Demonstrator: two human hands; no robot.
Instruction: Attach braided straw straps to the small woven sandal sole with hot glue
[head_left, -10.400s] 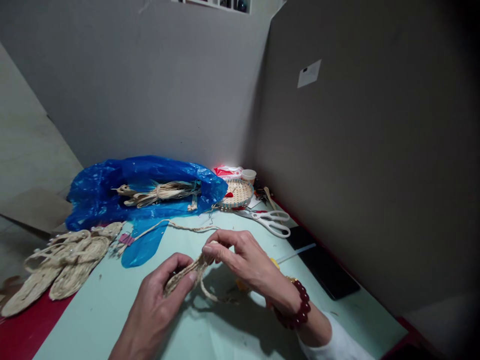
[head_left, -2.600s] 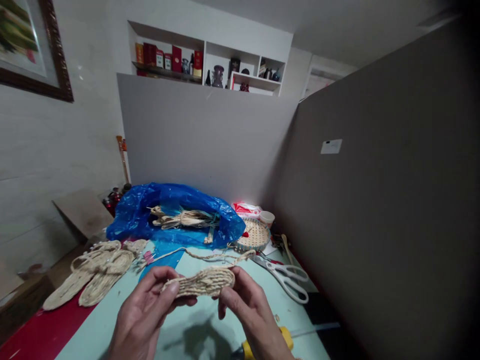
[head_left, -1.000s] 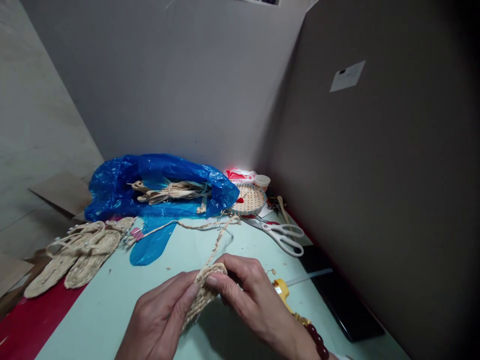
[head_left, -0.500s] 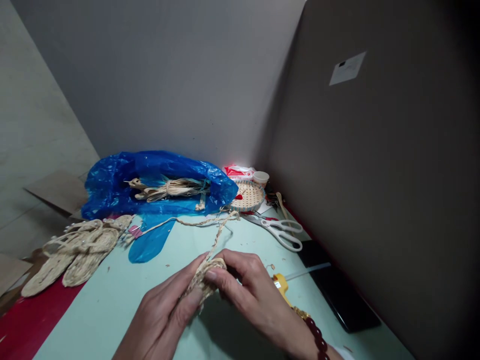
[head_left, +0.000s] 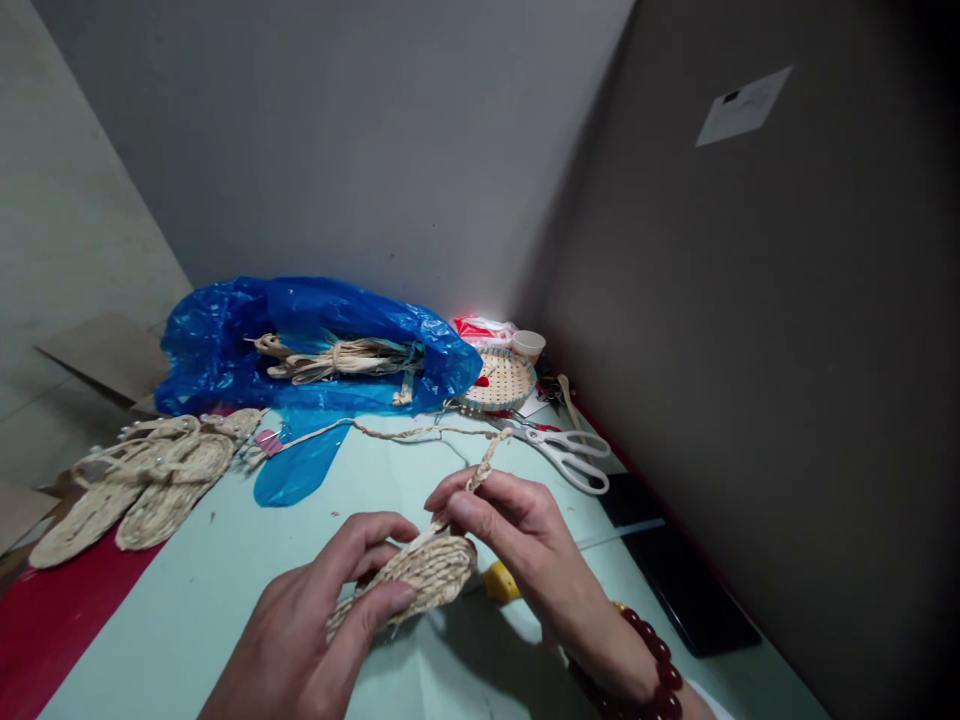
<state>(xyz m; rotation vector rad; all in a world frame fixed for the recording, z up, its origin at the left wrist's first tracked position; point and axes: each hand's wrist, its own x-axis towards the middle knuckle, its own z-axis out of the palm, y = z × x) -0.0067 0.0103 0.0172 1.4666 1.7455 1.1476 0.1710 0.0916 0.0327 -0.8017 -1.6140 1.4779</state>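
My left hand point(head_left: 322, 610) grips a woven straw sole point(head_left: 431, 575) between thumb and fingers, its braided rows facing up. From the sole's far edge runs a straw braid point(head_left: 484, 465), which my right hand point(head_left: 517, 545) pinches between thumb and forefinger just above the sole. Beyond the fingers the braid bends left across the table to a pink clip point(head_left: 268, 443). A yellow glue gun point(head_left: 500, 582) lies partly hidden behind my right hand. Finished-looking straw sandals point(head_left: 176, 480) rest at the left.
At the back, a blue plastic bag point(head_left: 217, 340) holds a bundle of straw point(head_left: 337, 360). White-handled scissors point(head_left: 574, 460), a small woven basket point(head_left: 506, 380) and a cup point(head_left: 529, 344) are at back right. A black phone point(head_left: 694, 590) lies along the right panel.
My right hand has left the sole's edge and moved up onto the braid. The sole has turned flatter, showing more of its face, still in my left hand. The view has shifted slightly.
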